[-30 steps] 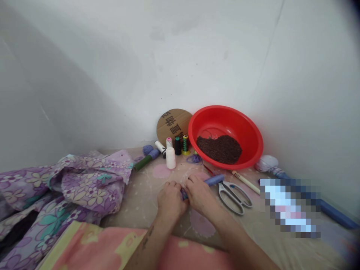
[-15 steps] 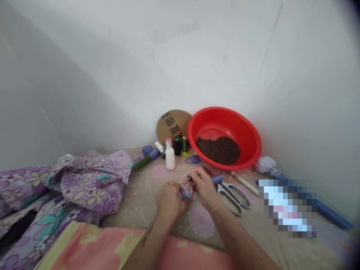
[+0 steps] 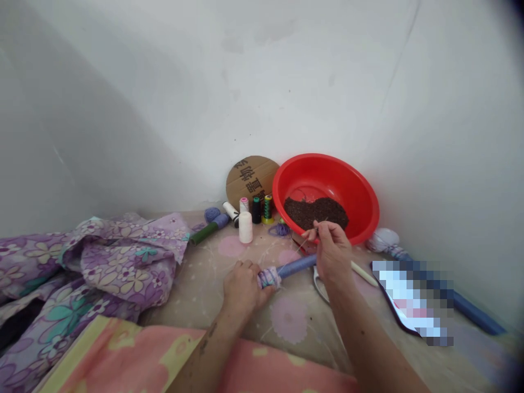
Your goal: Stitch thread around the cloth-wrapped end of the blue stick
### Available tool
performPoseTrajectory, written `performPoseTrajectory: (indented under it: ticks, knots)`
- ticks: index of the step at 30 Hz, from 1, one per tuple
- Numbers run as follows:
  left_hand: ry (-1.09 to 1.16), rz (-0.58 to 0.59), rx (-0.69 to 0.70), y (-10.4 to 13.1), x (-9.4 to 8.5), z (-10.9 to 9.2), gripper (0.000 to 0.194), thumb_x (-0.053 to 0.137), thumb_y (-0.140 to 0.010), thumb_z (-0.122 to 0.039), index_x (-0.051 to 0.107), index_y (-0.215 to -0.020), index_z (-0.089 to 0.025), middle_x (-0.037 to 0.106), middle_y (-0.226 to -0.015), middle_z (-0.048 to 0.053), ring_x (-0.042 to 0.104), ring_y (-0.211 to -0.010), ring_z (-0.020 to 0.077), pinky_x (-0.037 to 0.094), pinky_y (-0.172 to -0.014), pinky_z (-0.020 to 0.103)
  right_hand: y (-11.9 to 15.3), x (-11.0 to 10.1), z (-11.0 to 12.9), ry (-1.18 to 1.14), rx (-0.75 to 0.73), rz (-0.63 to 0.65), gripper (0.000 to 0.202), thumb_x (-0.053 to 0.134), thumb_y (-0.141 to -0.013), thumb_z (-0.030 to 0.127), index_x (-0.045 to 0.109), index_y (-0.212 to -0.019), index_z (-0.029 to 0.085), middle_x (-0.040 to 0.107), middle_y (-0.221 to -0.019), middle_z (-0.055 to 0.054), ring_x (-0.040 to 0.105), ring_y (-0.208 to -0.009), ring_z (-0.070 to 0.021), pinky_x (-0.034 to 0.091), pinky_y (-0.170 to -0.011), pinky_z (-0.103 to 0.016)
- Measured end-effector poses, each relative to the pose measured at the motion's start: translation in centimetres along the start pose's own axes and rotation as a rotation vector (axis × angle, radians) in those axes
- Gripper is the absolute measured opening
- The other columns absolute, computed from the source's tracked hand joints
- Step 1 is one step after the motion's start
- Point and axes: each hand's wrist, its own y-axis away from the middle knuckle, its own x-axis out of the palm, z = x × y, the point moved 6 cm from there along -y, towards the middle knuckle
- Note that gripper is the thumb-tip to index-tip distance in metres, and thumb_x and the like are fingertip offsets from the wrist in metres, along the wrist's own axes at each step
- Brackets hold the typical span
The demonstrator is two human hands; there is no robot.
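My left hand (image 3: pixel 244 286) is wrapped round a bundle of purple, white and teal fabric or yarn (image 3: pixel 269 277). A blue tube (image 3: pixel 298 266) extends from the bundle to the right, passing behind my right wrist. My right hand (image 3: pixel 332 240) is raised in front of the red basin's near rim, its thumb and fingers pinched together. From the pinch a thin pale thread (image 3: pixel 297 249) runs taut down to the bundle. Whatever else is between the fingertips is too small to make out.
Behind stand the red basin (image 3: pixel 366 215) holding dark grains, a cardboard disc (image 3: pixel 241 183) and thread spools (image 3: pixel 245 227). Scissors (image 3: pixel 320 285) lie partly under my right forearm, left of a pixelated phone-like object (image 3: pixel 403 305). Floral fabric (image 3: pixel 118 267) is heaped at left.
My right hand has moved up and to the right from the bundle, drawing the thread out. The blue tube now shows beside the bundle, and my right forearm covers more of the scissors.
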Motion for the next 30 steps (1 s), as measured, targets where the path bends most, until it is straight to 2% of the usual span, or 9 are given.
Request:
performPoseTrajectory:
  ticks: [6,9,11,15,18,23,27,30]
  knots:
    - [-0.027,0.045,-0.013,-0.2,0.4,0.2,0.041,0.049,-0.062,-0.055,0.059,-0.082,-0.021,0.057,-0.087,0.004,0.048,-0.087,0.021,0.036,-0.069,0.03,-1.4,-2.7,3.6,0.33,-0.267,-0.194,0.016,0.052,-0.074,0.031,0.056,-0.07,0.015,0.059,-0.059,0.002,0.057,-0.06,-0.011,0.044,-0.07,-0.03]
    - [-0.04,0.037,-0.009,-0.2,0.3,0.2,0.044,0.048,-0.062,-0.057,0.059,-0.082,-0.02,0.057,-0.087,0.005,0.048,-0.086,0.0207,0.036,-0.069,0.03,-1.7,-3.4,3.4,0.412,-0.239,-0.179,0.018,0.052,-0.074,0.033,0.056,-0.076,0.015,0.057,-0.057,0.002,0.056,-0.057,-0.0111,0.044,-0.06,-0.026]
    - [-0.038,0.042,-0.01,-0.2,0.4,0.3,0.046,0.048,-0.061,-0.059,0.059,-0.083,-0.02,0.056,-0.088,0.005,0.048,-0.086,0.0207,0.036,-0.069,0.029,-1.5,-3.2,1.8,0.439,-0.131,-0.054,0.019,0.051,-0.074,0.034,0.056,-0.075,0.016,0.053,-0.052,0.004,0.052,-0.049,-0.0097,0.042,-0.051,-0.022]
    - [-0.023,0.06,-0.026,-0.2,0.5,0.5,0.046,0.05,-0.06,-0.058,0.058,-0.086,-0.021,0.056,-0.09,0.005,0.048,-0.088,0.0204,0.035,-0.071,0.028,0.6,-1.1,-2.7,0.522,0.145,0.361,0.022,0.049,-0.075,0.033,0.054,-0.062,0.016,0.048,-0.048,0.004,0.043,-0.041,-0.0072,0.033,-0.04,-0.019]
    - [-0.011,0.07,-0.029,-0.3,0.6,0.6,0.042,0.053,-0.06,-0.053,0.058,-0.087,-0.022,0.056,-0.091,0.004,0.048,-0.089,0.0201,0.034,-0.071,0.028,2.5,0.6,-4.2,0.626,0.159,0.602,0.024,0.048,-0.075,0.029,0.052,-0.055,0.016,0.046,-0.048,0.004,0.042,-0.046,-0.0071,0.033,-0.044,-0.019]
    - [0.024,0.099,-0.054,-0.4,0.5,1.0,0.041,0.055,-0.059,-0.051,0.058,-0.089,-0.023,0.057,-0.092,0.004,0.048,-0.091,0.0203,0.035,-0.071,0.027,3.9,1.4,-5.6,0.732,0.101,0.788,0.009,0.056,-0.068,0.022,0.061,-0.07,0.016,0.059,-0.067,0.0,0.052,-0.065,-0.0119,0.039,-0.06,-0.022]
    - [0.039,0.1,-0.072,-0.6,0.3,1.2,0.042,0.054,-0.059,-0.052,0.059,-0.088,-0.023,0.058,-0.091,0.004,0.05,-0.088,0.0201,0.035,-0.068,0.026,4.8,1.1,-7.2,0.794,0.123,0.879,0.015,0.059,-0.066,0.02,0.066,-0.08,0.018,0.065,-0.075,-0.002,0.056,-0.07,-0.0149,0.04,-0.063,-0.024]
    - [0.032,0.09,-0.056,-0.6,0.3,1.2,0.042,0.051,-0.06,-0.055,0.06,-0.088,-0.024,0.058,-0.089,0.004,0.05,-0.086,0.0197,0.035,-0.067,0.026,5.3,1.2,-7.5,0.868,0.069,0.907,0.019,0.059,-0.067,0.02,0.066,-0.085,0.022,0.065,-0.076,-0.001,0.056,-0.069,-0.0143,0.039,-0.06,-0.023]
